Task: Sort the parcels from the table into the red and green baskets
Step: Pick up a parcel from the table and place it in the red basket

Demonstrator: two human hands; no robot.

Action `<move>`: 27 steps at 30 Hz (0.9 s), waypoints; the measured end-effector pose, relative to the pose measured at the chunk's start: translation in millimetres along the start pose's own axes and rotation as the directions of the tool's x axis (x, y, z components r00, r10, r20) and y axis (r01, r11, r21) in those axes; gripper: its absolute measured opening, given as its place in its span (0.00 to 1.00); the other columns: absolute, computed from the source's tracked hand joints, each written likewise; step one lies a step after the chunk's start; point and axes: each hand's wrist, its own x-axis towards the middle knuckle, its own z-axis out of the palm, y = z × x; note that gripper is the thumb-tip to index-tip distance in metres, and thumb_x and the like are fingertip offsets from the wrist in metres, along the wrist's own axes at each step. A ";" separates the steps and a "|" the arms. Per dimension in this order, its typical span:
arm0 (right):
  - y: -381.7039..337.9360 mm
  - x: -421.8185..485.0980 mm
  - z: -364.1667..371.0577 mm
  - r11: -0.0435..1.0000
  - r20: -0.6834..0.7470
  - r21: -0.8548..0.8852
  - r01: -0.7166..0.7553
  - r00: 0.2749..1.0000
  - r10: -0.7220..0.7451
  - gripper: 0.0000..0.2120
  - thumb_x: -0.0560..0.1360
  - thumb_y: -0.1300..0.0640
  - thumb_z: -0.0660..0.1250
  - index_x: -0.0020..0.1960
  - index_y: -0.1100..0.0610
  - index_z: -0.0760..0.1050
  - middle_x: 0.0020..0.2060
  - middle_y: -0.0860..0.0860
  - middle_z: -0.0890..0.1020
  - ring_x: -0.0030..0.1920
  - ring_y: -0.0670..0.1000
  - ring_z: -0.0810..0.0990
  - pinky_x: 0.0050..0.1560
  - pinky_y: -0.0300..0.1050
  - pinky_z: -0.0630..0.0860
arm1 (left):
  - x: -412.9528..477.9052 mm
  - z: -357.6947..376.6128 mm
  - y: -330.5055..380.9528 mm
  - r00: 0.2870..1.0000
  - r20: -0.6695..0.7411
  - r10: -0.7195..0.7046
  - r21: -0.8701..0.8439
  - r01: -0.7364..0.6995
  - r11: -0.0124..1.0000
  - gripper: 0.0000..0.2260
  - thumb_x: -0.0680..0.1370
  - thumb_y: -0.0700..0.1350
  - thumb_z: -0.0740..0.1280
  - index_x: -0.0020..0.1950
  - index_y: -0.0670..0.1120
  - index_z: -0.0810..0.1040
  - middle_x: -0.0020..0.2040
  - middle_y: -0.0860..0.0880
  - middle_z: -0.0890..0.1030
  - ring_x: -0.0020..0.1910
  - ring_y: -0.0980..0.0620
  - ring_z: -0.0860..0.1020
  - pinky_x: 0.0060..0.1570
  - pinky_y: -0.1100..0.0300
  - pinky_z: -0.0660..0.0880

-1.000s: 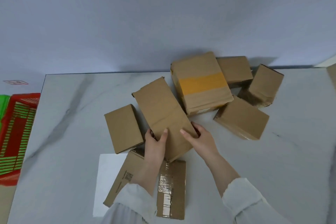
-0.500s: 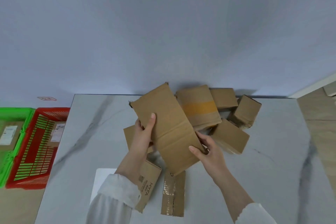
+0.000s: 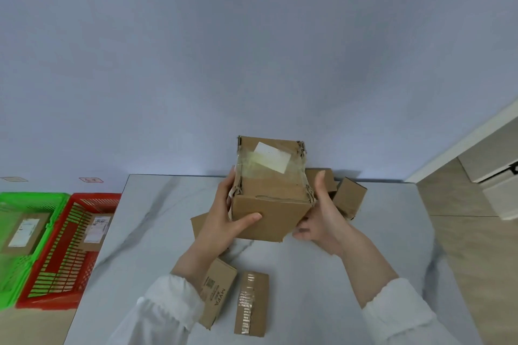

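Above the table (image 3: 336, 274), we see a box (image 3: 269, 204) held up in both hands, taped, labelled face upward. The left hand (image 3: 224, 221) grips its left side, thumb laid across the near face. The right hand (image 3: 322, 218) clasps the right edge, fingers curled round the lower corner. A red basket (image 3: 92, 199) and a green basket (image 3: 33, 199) sit left of the table.

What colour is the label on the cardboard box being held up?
White: the paper label on the brown cardboard box, head view.
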 end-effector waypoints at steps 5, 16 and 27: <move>-11.6 -18.1 0.6 0.990 0.066 0.050 0.129 0.989 -0.133 0.28 0.67 0.29 0.57 0.61 0.41 0.74 0.56 0.45 0.82 0.59 0.49 0.80 0.61 0.58 0.74 | -7.5 -0.7 14.5 0.993 0.114 0.016 -0.014 -0.015 1.000 0.39 0.70 0.38 0.73 0.74 0.50 0.55 0.68 0.54 0.70 0.61 0.66 0.73 0.53 0.75 0.71; 14.2 -34.2 2.2 0.919 -0.031 -0.204 0.338 0.936 -0.351 0.38 0.68 0.40 0.68 0.74 0.46 0.57 0.69 0.42 0.67 0.67 0.41 0.66 0.68 0.42 0.64 | -2.2 -0.4 46.1 0.948 0.173 -0.266 -0.313 0.309 0.898 0.34 0.65 0.72 0.55 0.62 0.53 0.75 0.61 0.49 0.80 0.60 0.51 0.78 0.61 0.50 0.73; 22.9 -45.4 -2.1 0.923 0.047 0.007 0.385 0.922 -0.385 0.44 0.60 0.26 0.65 0.71 0.42 0.60 0.67 0.44 0.72 0.68 0.48 0.70 0.68 0.59 0.67 | -23.4 15.5 20.7 0.997 0.024 -0.076 -0.444 0.079 0.892 0.33 0.61 0.50 0.69 0.66 0.52 0.70 0.59 0.49 0.80 0.56 0.50 0.79 0.48 0.60 0.77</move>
